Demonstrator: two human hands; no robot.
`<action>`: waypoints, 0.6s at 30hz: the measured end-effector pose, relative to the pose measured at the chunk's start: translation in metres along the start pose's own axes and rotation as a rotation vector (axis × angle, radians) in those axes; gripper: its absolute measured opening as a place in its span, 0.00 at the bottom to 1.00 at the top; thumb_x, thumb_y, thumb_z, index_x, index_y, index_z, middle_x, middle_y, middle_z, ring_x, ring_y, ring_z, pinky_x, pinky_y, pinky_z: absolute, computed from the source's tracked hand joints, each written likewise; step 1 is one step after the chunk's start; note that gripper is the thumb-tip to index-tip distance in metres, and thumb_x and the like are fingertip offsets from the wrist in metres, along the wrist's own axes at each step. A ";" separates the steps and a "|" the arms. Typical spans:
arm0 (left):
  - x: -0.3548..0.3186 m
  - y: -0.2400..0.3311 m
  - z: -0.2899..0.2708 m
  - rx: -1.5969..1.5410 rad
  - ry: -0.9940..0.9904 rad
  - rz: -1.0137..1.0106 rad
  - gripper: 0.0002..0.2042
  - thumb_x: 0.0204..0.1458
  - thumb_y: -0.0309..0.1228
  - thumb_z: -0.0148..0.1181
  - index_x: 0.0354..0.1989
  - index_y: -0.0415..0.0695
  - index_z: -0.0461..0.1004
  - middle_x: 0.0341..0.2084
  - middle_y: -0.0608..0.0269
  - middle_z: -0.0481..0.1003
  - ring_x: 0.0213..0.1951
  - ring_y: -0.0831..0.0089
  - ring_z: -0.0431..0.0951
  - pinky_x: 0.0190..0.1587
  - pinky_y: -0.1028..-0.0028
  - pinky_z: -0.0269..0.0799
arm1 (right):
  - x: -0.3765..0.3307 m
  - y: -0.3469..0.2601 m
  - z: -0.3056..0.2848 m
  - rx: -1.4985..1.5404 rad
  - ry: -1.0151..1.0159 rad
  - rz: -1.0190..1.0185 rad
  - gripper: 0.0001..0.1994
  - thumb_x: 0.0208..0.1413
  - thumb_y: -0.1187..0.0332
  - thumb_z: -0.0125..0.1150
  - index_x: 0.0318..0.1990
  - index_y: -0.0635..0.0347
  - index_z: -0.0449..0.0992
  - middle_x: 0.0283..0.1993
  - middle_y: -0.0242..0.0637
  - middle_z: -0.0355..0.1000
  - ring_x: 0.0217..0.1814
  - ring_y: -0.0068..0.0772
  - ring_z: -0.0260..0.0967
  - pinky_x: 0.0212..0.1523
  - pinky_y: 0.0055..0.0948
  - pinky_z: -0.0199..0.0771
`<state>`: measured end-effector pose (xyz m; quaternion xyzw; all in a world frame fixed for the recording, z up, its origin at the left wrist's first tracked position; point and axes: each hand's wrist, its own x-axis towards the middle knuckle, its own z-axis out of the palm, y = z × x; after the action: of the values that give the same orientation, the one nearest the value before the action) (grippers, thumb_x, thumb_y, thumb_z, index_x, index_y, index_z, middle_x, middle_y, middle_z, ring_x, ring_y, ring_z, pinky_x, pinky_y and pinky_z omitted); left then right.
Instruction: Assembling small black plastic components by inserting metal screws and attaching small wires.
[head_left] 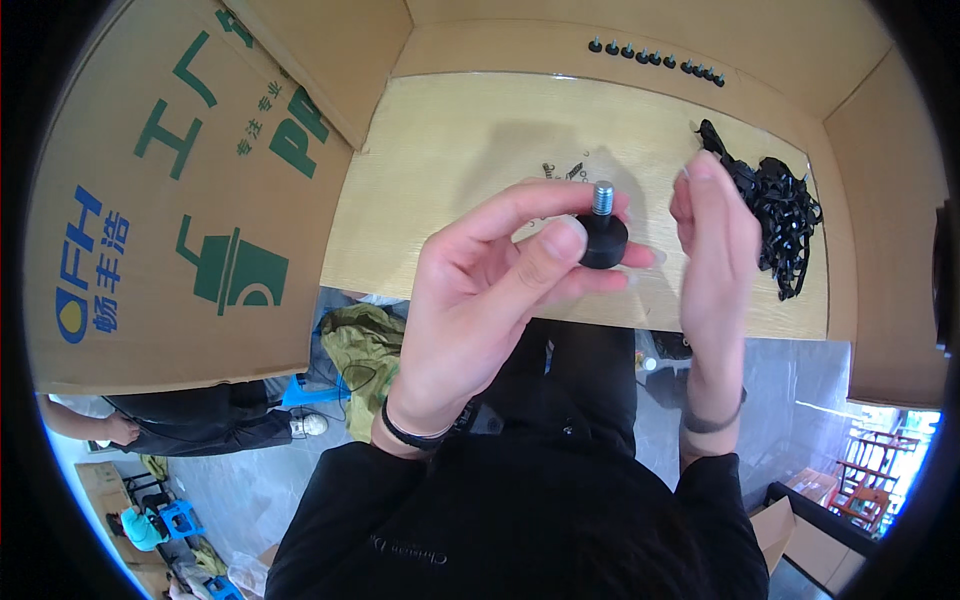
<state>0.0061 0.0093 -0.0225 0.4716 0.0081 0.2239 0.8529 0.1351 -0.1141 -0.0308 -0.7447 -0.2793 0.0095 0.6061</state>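
My left hand (500, 265) is closed on a black screw-in furniture foot (604, 245), a round black base with a bare silver threaded stud pointing up. Thumb and fingers grip the base from its sides, over the table. To the right, apart from the foot, my right hand (715, 220) is raised with its fingertips pressed together. What it pinches, if anything, is hidden. Behind my left hand, a few small springs and rings (574, 171) lie on the tabletop. Close to the right hand sits a heap of glossy black strips or parts (780, 210).
Several similar black feet (645, 56) stand in a row along the far cardboard ledge. Cardboard walls (200, 180) enclose the pale wooden table (420, 180) at left, back and right. At lower left another person's hand (122, 430) shows, near blue stools (182, 518).
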 end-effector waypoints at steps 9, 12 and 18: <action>0.000 -0.005 0.005 0.170 0.032 0.152 0.18 0.47 0.25 0.67 0.46 0.33 0.71 0.44 0.53 0.69 0.46 0.68 0.73 0.51 0.70 0.70 | -0.036 -0.071 -0.008 -0.069 -0.210 0.062 0.13 0.62 0.70 0.49 0.25 0.65 0.68 0.23 0.29 0.64 0.26 0.14 0.57 0.28 0.18 0.55; -0.001 -0.004 0.003 0.177 0.008 0.162 0.18 0.46 0.24 0.68 0.45 0.34 0.71 0.44 0.52 0.69 0.47 0.70 0.71 0.51 0.71 0.69 | -0.038 -0.069 -0.007 -0.063 -0.181 0.058 0.13 0.62 0.70 0.49 0.25 0.65 0.68 0.22 0.29 0.64 0.26 0.15 0.58 0.28 0.18 0.55; -0.002 -0.003 0.003 0.216 -0.036 0.209 0.18 0.45 0.24 0.69 0.45 0.34 0.72 0.44 0.52 0.69 0.46 0.70 0.72 0.50 0.73 0.70 | -0.041 -0.069 -0.005 -0.034 -0.151 -0.034 0.12 0.62 0.71 0.48 0.27 0.65 0.68 0.22 0.30 0.64 0.25 0.16 0.58 0.27 0.19 0.54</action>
<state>0.0059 0.0049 -0.0241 0.5628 -0.0323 0.3008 0.7693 0.0743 -0.1287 0.0198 -0.7473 -0.3370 0.0505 0.5705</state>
